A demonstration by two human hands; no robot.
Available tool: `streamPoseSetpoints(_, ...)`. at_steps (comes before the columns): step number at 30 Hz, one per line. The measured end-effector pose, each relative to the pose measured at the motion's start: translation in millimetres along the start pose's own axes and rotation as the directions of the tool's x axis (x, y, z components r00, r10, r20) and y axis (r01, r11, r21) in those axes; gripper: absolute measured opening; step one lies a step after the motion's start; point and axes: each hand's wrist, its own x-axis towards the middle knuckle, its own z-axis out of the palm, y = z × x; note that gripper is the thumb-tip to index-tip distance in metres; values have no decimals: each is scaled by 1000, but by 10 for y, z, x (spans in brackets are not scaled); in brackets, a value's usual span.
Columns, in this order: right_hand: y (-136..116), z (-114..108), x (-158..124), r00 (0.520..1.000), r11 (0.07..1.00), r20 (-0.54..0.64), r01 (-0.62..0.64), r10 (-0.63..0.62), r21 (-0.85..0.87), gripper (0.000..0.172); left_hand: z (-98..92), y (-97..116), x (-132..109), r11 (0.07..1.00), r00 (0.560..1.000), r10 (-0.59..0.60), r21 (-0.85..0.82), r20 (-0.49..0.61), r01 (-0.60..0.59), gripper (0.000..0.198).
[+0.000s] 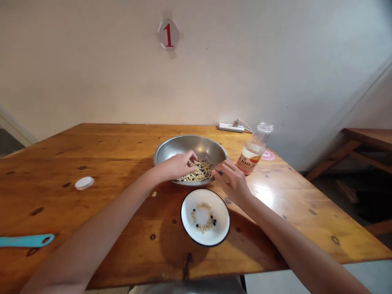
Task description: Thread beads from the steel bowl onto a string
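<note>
A steel bowl (165, 152) holds a heap of small pale and black bean-like pieces (200, 169). My left hand (183, 164) reaches over its near left rim, fingers curled above the heap, with a gap showing between thumb and fingers. At the right rim, my right hand (232, 176) is closed in a pinch; a small dark spot shows by its fingertips, too small to name. A thin curved line, perhaps wire or thread, shows above the heap near that hand. In front of the bowl, a white dark-rimmed plate (190, 234) carries pale and black pieces in a rough ring.
A labelled bottle (252, 153) of pinkish liquid stands right of the bowl. Behind it lie a power strip (232, 128) and a pink-and-white disc (268, 155). Leftward on the wooden table (122, 228) are a white lid (84, 183) and a turquoise handle (27, 241).
</note>
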Motion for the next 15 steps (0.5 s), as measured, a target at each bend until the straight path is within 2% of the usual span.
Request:
streamPoseSetpoints(2, 13, 7, -8, 1000, 1000, 4, -1, 1, -1, 16, 2, 2, -1, 976, 982, -97, 210, 161, 62, 34)
streamPoseSetpoints(4, 15, 11, -14, 1000, 1000, 11, 7, -7, -5, 16, 3, 20, -6, 953, 962, -134, 296, 236, 60, 32)
streamPoseSetpoints(10, -20, 23, -10, 1000, 1000, 31, 0, 0, -19, 19, 3, 1, 8, 955, 941, -158, 287, 298, 70, 28)
streamPoseSetpoints(15, -33, 34, -18, 999, 999, 45, 6, -5, -40, 19, 7, -25, 9, 970, 944, -140, 234, 299, 70, 24)
